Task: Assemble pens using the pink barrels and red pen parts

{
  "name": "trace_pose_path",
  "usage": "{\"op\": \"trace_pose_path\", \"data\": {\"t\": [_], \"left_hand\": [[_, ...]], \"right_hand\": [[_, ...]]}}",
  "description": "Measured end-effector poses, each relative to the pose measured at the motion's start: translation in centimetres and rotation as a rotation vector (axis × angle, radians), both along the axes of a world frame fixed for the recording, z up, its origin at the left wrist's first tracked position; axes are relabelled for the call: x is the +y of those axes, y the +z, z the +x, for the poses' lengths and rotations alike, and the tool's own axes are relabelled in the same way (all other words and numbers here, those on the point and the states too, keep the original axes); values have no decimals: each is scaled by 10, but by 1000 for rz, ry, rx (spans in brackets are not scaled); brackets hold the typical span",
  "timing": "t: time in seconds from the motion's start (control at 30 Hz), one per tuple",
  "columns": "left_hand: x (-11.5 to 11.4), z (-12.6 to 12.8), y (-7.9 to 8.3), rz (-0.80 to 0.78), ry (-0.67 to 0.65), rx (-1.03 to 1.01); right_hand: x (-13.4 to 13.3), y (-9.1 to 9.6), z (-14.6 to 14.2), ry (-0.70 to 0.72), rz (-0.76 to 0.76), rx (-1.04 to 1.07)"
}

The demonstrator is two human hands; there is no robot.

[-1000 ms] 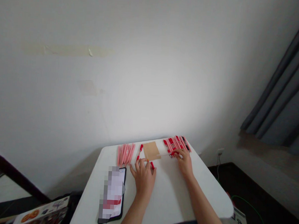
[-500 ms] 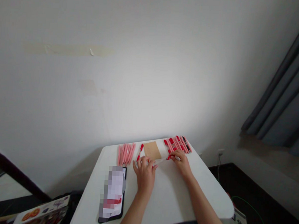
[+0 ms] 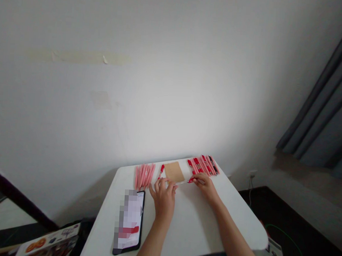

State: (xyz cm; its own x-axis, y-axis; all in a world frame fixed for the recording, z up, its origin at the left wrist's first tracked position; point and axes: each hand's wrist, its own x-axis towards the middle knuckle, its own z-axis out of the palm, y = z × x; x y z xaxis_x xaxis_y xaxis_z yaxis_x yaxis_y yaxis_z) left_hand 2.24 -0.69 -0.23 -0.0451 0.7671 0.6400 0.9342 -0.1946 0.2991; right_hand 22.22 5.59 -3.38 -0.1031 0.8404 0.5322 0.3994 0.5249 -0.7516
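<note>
Fingers of left hand [image 3: 165,198] and right hand [image 3: 207,186] pinch one pen [image 3: 182,183]. Table [image 3: 194,224] edge lies beyond; one phone [image 3: 136,220], left.

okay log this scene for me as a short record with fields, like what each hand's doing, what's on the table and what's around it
Left hand: fingers at the near end of a thin clear rod; grip unclear
Right hand: pinching a small red piece
Table left: pink sticks, phone in front
Table middle: brown sheet, red-ended piece beside it
Table right: row of pink, red and black pieces
Surroundings: pale wall, grey curtain
</note>
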Motion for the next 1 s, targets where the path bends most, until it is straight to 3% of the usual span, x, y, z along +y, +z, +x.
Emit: {"op": "trace_pose_path", "data": {"t": [0.43, 0.77, 1.0], "left_hand": [[2, -2, -1, -41, -49, 7], [1, -2, -2, -59, 8, 31], [0, 1, -2, -66, -23, -9]], "right_hand": [[-3, 3, 0, -62, 120, -18], [-1, 2, -1, -71, 100, -38], [-3, 4, -1, -144, 124, -30]]}}
